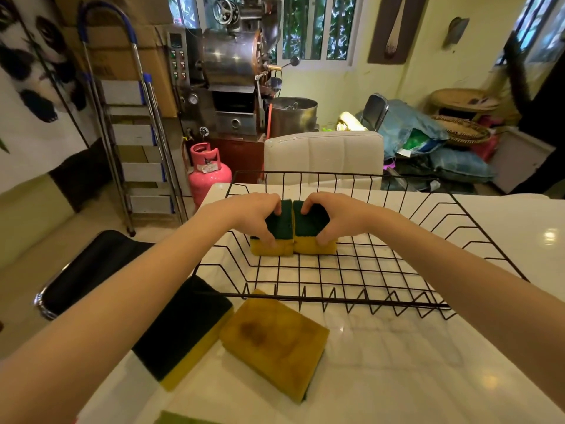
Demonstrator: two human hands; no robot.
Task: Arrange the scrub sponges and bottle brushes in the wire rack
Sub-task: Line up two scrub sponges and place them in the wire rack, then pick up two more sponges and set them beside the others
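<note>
A black wire rack (351, 301) stands on the white table (428, 362). Inside it, two yellow sponges with green scrub tops sit side by side, touching. My left hand (253, 212) grips the left sponge (279, 229). My right hand (333, 215) grips the right sponge (307, 231). In front of the rack lie two more sponges: one with its dark scrub side up (180, 332), partly under my left forearm, and one with its stained yellow side up (275, 341). A green edge of another sponge (180, 419) shows at the bottom. No bottle brush is in view.
A black chair (88, 267) stands left of the table and a white chair (324, 157) behind it. A pink gas cylinder (208, 172), a stepladder (134, 133) and a metal machine (232, 78) stand further back.
</note>
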